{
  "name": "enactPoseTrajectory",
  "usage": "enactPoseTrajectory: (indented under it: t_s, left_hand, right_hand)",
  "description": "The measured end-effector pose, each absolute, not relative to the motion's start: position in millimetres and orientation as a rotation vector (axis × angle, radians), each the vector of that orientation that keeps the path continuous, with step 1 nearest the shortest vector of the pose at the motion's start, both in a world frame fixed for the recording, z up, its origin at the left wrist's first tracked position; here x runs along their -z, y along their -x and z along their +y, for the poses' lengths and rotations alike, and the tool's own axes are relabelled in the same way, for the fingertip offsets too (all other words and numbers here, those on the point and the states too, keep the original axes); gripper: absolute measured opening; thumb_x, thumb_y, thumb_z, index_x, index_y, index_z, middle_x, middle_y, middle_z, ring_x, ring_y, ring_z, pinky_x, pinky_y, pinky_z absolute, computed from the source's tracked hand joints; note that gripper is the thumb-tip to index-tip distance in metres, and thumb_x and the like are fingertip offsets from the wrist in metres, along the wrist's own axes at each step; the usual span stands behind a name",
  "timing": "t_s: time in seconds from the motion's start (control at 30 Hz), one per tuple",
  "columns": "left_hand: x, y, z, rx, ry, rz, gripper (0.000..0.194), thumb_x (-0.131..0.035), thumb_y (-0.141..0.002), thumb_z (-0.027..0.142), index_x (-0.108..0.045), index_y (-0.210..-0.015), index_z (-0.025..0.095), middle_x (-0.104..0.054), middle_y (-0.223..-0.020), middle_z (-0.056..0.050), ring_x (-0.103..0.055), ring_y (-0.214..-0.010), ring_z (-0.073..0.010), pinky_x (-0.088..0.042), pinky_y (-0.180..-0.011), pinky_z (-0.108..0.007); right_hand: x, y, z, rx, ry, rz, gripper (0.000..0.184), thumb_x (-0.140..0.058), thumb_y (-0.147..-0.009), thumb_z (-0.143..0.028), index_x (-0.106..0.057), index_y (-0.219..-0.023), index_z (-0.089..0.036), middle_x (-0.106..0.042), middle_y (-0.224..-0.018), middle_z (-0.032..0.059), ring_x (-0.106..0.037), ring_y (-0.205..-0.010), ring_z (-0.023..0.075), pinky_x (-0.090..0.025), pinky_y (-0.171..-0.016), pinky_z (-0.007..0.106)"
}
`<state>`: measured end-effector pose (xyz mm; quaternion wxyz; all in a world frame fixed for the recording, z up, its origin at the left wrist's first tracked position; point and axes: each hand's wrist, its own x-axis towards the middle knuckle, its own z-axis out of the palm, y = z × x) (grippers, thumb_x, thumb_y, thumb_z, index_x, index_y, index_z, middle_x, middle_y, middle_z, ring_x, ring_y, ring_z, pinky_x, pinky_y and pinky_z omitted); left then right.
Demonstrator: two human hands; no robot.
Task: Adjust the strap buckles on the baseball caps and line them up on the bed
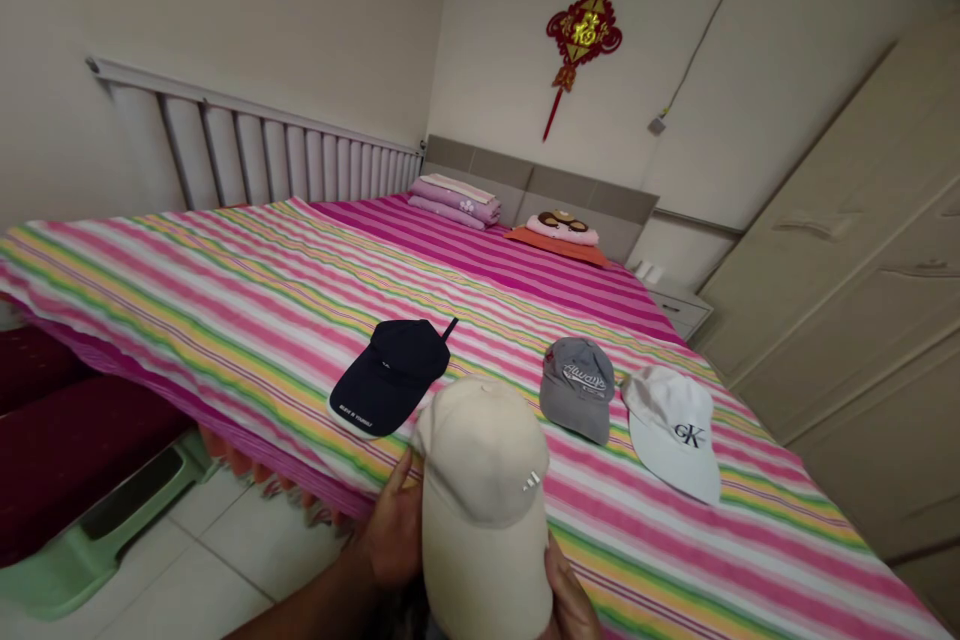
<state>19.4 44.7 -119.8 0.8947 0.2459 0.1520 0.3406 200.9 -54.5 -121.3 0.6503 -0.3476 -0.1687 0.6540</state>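
Observation:
A cream baseball cap (484,480) with a small white logo is held between my two hands at the bed's near edge, its brim toward me. My left hand (397,525) grips the cap's left side, fingers partly hidden behind it. On the right side of the brim, my right hand (570,595) has hold of the edge. Just beyond lies a navy cap (397,365) with its brim pointing left and down. To the right rest a grey cap (577,385) with lettering and a white cap (671,425) marked CK.
A striped sheet (225,280) covers the bed. Folded bedding (454,200) and an orange pillow (559,245) lie by the headboard (540,185). At left stand a radiator (255,150) and a green stool (112,550); at right, a nightstand (679,305) and wardrobe (847,270).

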Motion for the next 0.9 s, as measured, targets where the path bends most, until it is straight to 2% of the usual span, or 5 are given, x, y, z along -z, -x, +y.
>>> enactPoseTrajectory:
  t_s: [0.1,0.27,0.43,0.53,0.9]
  left_hand:
    - [119,-20,51,-0.678,-0.455,0.219,0.060,-0.041,-0.073,0.061,-0.059,-0.106,0.015,-0.064,-0.102,-0.012,-0.052,-0.107,-0.0271,-0.035,-0.092,-0.040]
    - [106,-36,86,-0.712,-0.457,0.299,0.029,-0.058,-0.072,0.023,-0.058,-0.100,0.016,-0.066,-0.091,-0.009,-0.061,-0.089,-0.0203,-0.043,-0.081,-0.033]
    - [80,-67,155,-0.850,-0.442,0.616,0.020,-0.054,-0.064,-0.002,-0.058,-0.079,0.010,-0.062,-0.064,-0.004,-0.059,-0.055,-0.0116,-0.046,-0.060,-0.024]
    - [63,-85,199,-0.927,-0.438,0.645,0.022,-0.049,-0.066,-0.004,-0.058,-0.079,0.011,-0.062,-0.065,-0.004,-0.058,-0.056,-0.0112,-0.046,-0.058,-0.022]
    - [107,-117,239,-1.052,-0.422,1.006,0.051,-0.054,-0.065,-0.004,-0.048,-0.111,0.018,-0.057,-0.074,-0.002,-0.056,-0.062,-0.0123,-0.047,-0.062,-0.026]
  right_hand:
    - [110,-210,-37,-1.455,0.772,-0.395,0.031,-0.071,-0.064,-0.034,-0.066,-0.094,-0.028,-0.068,-0.102,0.0037,-0.058,-0.101,0.0216,-0.045,-0.087,0.035]
    - [92,-224,18,-1.326,0.786,-0.351,0.026,-0.074,-0.059,-0.025,-0.064,-0.083,-0.022,-0.071,-0.082,0.0006,-0.065,-0.077,0.0145,-0.052,-0.066,0.024]
    - [76,-234,88,-1.229,0.810,-0.381,0.019,-0.071,-0.062,-0.019,-0.059,-0.077,-0.021,-0.068,-0.069,-0.0043,-0.062,-0.060,0.0096,-0.048,-0.050,0.017]
    - [70,-241,132,-1.184,0.847,-0.387,0.014,-0.064,-0.072,-0.019,-0.057,-0.084,-0.022,-0.065,-0.070,-0.0072,-0.055,-0.048,0.0057,-0.040,-0.040,0.014]
    - [123,-247,202,-1.226,1.280,-0.218,0.026,-0.050,-0.085,-0.028,-0.052,-0.107,-0.014,-0.057,-0.101,0.0061,-0.058,-0.081,0.0158,-0.051,-0.066,0.033]
